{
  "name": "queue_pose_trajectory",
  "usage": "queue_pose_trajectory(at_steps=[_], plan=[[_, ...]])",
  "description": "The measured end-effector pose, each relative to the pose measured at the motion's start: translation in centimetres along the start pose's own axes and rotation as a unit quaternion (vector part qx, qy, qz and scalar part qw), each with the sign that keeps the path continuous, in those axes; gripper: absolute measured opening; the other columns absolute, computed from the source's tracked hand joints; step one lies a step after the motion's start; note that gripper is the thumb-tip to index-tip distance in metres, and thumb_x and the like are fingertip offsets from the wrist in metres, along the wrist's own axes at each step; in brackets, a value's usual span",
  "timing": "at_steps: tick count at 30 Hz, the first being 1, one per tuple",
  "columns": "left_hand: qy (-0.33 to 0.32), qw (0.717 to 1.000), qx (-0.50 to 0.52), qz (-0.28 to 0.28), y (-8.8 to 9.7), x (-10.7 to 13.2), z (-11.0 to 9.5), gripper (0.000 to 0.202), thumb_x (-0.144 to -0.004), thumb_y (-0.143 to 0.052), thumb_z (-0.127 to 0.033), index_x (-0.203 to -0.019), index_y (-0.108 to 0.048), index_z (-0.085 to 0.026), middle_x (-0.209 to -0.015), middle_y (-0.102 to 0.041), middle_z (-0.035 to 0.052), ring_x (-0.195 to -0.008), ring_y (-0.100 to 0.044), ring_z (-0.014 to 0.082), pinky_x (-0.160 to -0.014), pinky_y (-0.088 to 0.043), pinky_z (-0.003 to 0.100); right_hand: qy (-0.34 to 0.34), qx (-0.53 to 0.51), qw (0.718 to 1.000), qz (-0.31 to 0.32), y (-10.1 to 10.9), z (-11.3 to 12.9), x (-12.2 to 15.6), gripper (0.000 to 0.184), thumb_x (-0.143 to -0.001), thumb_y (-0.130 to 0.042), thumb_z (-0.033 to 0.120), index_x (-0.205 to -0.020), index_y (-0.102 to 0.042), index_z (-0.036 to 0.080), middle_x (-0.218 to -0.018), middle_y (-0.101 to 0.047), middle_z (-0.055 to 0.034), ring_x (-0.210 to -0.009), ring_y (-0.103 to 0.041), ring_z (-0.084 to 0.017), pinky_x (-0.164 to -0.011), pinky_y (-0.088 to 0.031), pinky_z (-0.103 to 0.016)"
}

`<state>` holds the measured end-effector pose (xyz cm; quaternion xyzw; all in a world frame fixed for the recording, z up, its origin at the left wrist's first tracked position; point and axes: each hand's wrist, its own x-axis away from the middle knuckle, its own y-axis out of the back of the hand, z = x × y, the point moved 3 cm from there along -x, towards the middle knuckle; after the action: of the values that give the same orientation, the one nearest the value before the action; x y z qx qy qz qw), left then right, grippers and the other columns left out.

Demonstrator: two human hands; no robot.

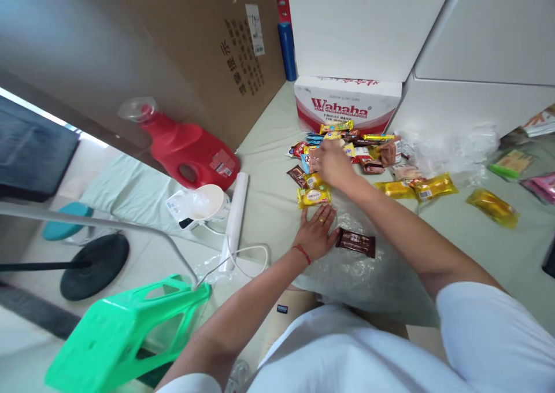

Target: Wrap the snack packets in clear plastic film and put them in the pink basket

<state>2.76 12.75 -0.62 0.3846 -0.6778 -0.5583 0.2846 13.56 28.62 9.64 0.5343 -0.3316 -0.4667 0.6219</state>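
My left hand [317, 231] lies flat with fingers spread on a clear plastic bag [355, 266] on the pale green table. A brown snack packet [356, 242] rests on the bag just right of it. A yellow packet [314, 196] lies just beyond the fingertips. My right hand [332, 163] reaches across into a pile of snack packets [351, 141]; its fingers curl down over a packet, blurred, so the grip is unclear.
A Wahaha carton [347, 105] stands behind the pile. Yellow packets [416, 188] lie right. A red detergent jug [186, 150], a white cup [208, 202] and a white roll [236, 214] sit left. A green stool [125, 329] is lower left.
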Motion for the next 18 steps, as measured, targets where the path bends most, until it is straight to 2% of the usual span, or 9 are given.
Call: queue_pose_trajectory(at_steps=[2,4,6,8,10,13,15,18], plan=[[0.003,1.000,0.002,0.008,0.0,0.0,0.0,0.061,-0.106,-0.033,-0.048,-0.161,-0.041,-0.021,-0.166,-0.042,0.0129,-0.156,-0.034,0.0316,-0.128,-0.015,0.066,0.007,-0.015,0.996,0.089,-2.4,3.8,-2.2,0.040,-0.101,-0.052,0.033,-0.129,-0.069,0.011,-0.134,-0.065,-0.0216,-0.129,-0.051,-0.036,-0.102,-0.045,-0.046],[0.008,1.000,0.003,0.017,0.0,0.0,0.1,0.059,-0.106,-0.034,-0.047,-0.159,-0.044,-0.023,-0.162,-0.048,0.0121,-0.154,-0.036,0.0316,-0.129,-0.013,0.067,-0.012,-0.015,0.991,0.133,-4.5,6.8,-4.0,0.040,-0.094,-0.062,0.032,-0.125,-0.071,0.008,-0.132,-0.066,-0.0246,-0.129,-0.053,-0.038,-0.102,-0.045,-0.050],[0.011,1.000,0.000,0.027,-0.1,0.0,0.1,0.057,-0.106,-0.035,-0.047,-0.157,-0.047,-0.025,-0.159,-0.052,0.0107,-0.153,-0.038,0.0312,-0.129,-0.011,0.067,-0.032,-0.022,0.989,0.141,-5.5,8.3,-5.2,0.037,-0.093,-0.063,0.027,-0.120,-0.073,0.005,-0.130,-0.067,-0.0280,-0.128,-0.056,-0.041,-0.101,-0.045,-0.052],[0.009,0.999,-0.005,0.031,-0.1,0.0,0.2,0.056,-0.106,-0.034,-0.047,-0.156,-0.047,-0.026,-0.159,-0.052,0.0104,-0.154,-0.038,0.0307,-0.129,-0.011,0.067,-0.043,-0.039,0.989,0.135,-5.4,8.4,-5.6,0.034,-0.096,-0.057,0.023,-0.120,-0.074,0.005,-0.126,-0.069,-0.0281,-0.124,-0.061,-0.039,-0.100,-0.047,-0.049],[0.009,1.000,-0.007,0.028,-0.1,0.0,0.2,0.058,-0.106,-0.032,-0.047,-0.159,-0.043,-0.025,-0.163,-0.047,0.0110,-0.155,-0.036,0.0303,-0.129,-0.012,0.066,-0.047,-0.054,0.991,0.114,-4.0,7.0,-5.0,0.037,-0.100,-0.050,0.021,-0.128,-0.070,0.008,-0.126,-0.071,-0.0244,-0.120,-0.065,-0.034,-0.099,-0.049,-0.044],[0.011,1.000,-0.005,0.017,-0.1,-0.1,0.1,0.062,-0.107,-0.030,-0.048,-0.163,-0.036,-0.023,-0.168,-0.038,0.0109,-0.157,-0.032,0.0299,-0.129,-0.013,0.066,-0.028,-0.133,0.991,0.015,-0.4,2.9,-1.9,0.045,-0.104,-0.041,0.024,-0.144,-0.060,0.015,-0.134,-0.070,-0.0146,-0.122,-0.065,-0.028,-0.101,-0.049,-0.038],[0.008,1.000,-0.001,0.015,0.0,-0.1,0.0,0.063,-0.107,-0.030,-0.049,-0.163,-0.035,-0.023,-0.170,-0.034,0.0104,-0.158,-0.031,0.0297,-0.129,-0.011,0.066,-0.017,-0.216,0.975,-0.048,1.9,-0.8,1.7,0.047,-0.105,-0.040,0.027,-0.147,-0.059,0.020,-0.138,-0.069,-0.0077,-0.124,-0.063,-0.025,-0.105,-0.047,-0.036],[0.008,1.000,0.008,0.014,0.1,-0.1,-0.1,0.062,-0.107,-0.028,-0.049,-0.163,-0.035,-0.023,-0.170,-0.034,0.0094,-0.158,-0.031,0.0287,-0.129,-0.009,0.066,-0.081,-0.266,0.959,-0.054,3.4,-6.5,8.6,0.044,-0.102,-0.044,0.029,-0.139,-0.067,0.021,-0.137,-0.070,-0.0060,-0.124,-0.064,-0.024,-0.108,-0.046,-0.038]])
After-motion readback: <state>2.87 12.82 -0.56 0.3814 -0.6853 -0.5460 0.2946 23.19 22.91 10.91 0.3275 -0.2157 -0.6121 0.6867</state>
